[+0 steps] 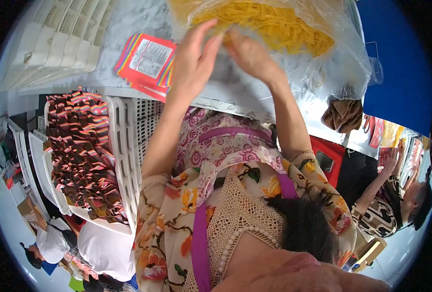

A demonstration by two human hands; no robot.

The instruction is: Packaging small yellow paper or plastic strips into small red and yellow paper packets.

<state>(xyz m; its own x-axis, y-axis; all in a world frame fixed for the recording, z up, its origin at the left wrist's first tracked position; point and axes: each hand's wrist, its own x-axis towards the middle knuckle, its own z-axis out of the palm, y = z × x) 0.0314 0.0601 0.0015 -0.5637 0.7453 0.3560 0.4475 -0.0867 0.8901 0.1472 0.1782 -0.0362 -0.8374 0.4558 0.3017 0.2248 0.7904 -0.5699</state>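
Your left hand (192, 62) is released: thumb and fingers extended and parted, tips toward the heap of thin yellow strips (284, 27) in a clear plastic bag (345, 53). Your right hand (253, 57) is just beside it, fingers bent inward and motion-blurred; can't tell if it's pinching a strip or loose. Both are at the near-left side of the heap; contact with it can't be confirmed. Strips sit on the pale grey tabletop (135, 17), upper part of bag cut off by the top edge. Stack of flat red packets with rainbow-striped edges and white labels (150, 57) is left of your left hand, right edge partly covered by your wrist. Crumpled brown cloth (342, 116) sits at the tabletop's near-right edge.
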